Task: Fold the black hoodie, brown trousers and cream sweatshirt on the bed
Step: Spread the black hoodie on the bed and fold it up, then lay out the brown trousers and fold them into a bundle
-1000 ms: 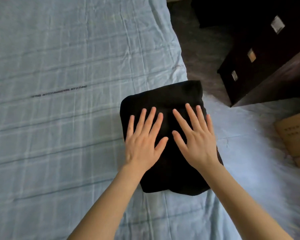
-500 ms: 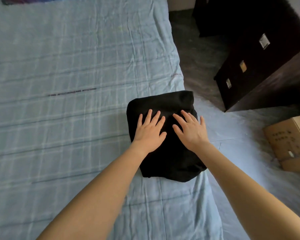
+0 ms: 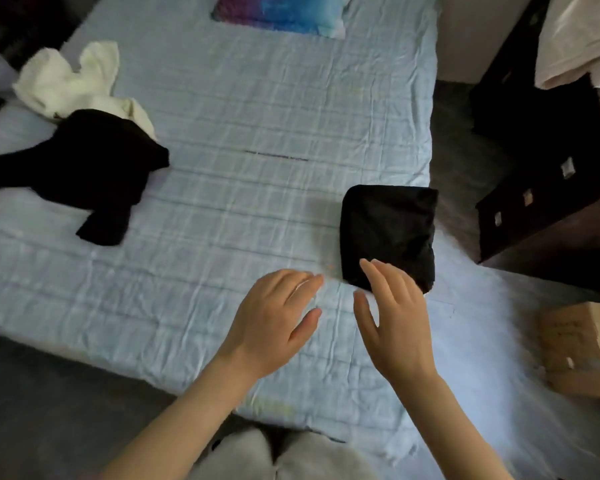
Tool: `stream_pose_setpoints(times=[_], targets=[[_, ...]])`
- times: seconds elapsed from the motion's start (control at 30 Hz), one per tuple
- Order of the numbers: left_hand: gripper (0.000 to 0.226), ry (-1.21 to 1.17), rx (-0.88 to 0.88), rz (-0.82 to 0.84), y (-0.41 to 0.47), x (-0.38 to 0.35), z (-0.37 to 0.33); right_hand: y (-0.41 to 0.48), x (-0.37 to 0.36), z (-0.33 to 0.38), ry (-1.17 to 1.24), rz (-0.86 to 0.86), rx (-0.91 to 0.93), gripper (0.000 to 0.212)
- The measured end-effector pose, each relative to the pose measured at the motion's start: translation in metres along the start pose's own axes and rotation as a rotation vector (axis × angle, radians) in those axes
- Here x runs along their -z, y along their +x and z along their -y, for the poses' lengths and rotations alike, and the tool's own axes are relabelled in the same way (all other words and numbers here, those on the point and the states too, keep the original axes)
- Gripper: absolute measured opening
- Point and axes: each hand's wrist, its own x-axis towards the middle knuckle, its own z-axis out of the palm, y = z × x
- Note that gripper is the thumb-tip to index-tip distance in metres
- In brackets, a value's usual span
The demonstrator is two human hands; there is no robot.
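A folded black garment [image 3: 388,233] lies as a compact bundle near the bed's right edge. My left hand [image 3: 274,320] hovers above the sheet just left of it, fingers relaxed and holding nothing. My right hand [image 3: 392,317] is lifted in front of the bundle's near edge, fingers loose and empty. At the far left of the bed a dark unfolded garment [image 3: 87,171] lies crumpled, partly on top of the cream sweatshirt [image 3: 70,81]. I cannot tell which dark piece is the hoodie and which the trousers.
The bed [image 3: 239,133] has a light blue checked sheet and a colourful pillow [image 3: 281,10] at its far end. A dark chest of drawers [image 3: 548,188] stands to the right. A cardboard box [image 3: 579,348] sits at the right edge.
Both hands have lifted off the folded black bundle and drawn back toward me. The view has pulled back and up, bringing the other clothes and the pillow into sight.
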Motion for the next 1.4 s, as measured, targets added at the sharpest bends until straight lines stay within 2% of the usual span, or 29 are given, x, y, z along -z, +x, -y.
stream_pose_setpoints(times=[0.17,0.27,0.4,0.57,0.7,1.07,1.27,1.4], targets=[[0.05,0.075,0.324,0.146,-0.131,0.024,0.017,-0.069,-0.046,0.053,-0.054,0.354,0.097,0.046],[0.052,0.091,0.479,0.119,-0.183,0.041,0.03,-0.083,-0.066,0.082,-0.077,0.469,0.209,0.049],[0.049,0.088,0.587,-0.039,-0.231,0.073,0.048,-0.08,-0.086,0.133,-0.059,0.51,0.334,0.057],[0.049,0.071,0.73,-0.206,-0.3,0.109,0.076,-0.087,-0.122,0.208,-0.018,0.464,0.455,0.054],[0.052,0.063,0.846,-0.238,-0.368,0.137,0.118,-0.108,-0.169,0.27,-0.021,0.493,0.469,0.055],[0.054,0.11,0.856,-0.141,-0.535,0.25,0.259,-0.179,-0.3,0.47,-0.019,0.552,0.456,0.055],[0.051,0.113,0.758,-0.181,-0.544,0.293,0.343,-0.154,-0.337,0.539,-0.02,0.48,0.433,0.047],[0.05,0.096,0.736,-0.191,-0.531,0.299,0.401,-0.124,-0.376,0.561,-0.05,0.472,0.396,0.052]])
